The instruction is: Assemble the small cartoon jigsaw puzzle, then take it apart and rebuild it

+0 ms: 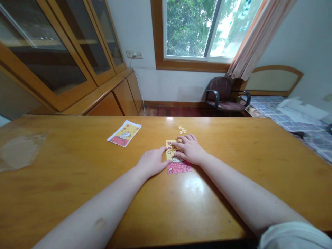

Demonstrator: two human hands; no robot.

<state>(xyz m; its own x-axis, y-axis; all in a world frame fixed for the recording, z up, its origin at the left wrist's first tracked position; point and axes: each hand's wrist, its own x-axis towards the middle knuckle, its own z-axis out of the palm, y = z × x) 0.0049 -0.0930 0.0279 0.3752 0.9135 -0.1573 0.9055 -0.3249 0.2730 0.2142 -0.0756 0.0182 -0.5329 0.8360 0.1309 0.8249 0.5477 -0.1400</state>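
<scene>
A small jigsaw puzzle, pink below and yellow above with a white cartoon figure, lies flat on the wooden table. My left hand rests at its left edge, thumb and forefinger apart and touching the border. Over the upper right part of the puzzle lies my right hand, its fingers spread and covering some of the picture. A gap in the yellow area shows near those fingertips. Several loose puzzle pieces sit just beyond the right hand.
A printed picture sheet with the same design lies to the left. Clear plastic film is at the table's far left. Beyond the table stand a glass-door cabinet, an office chair and a bed.
</scene>
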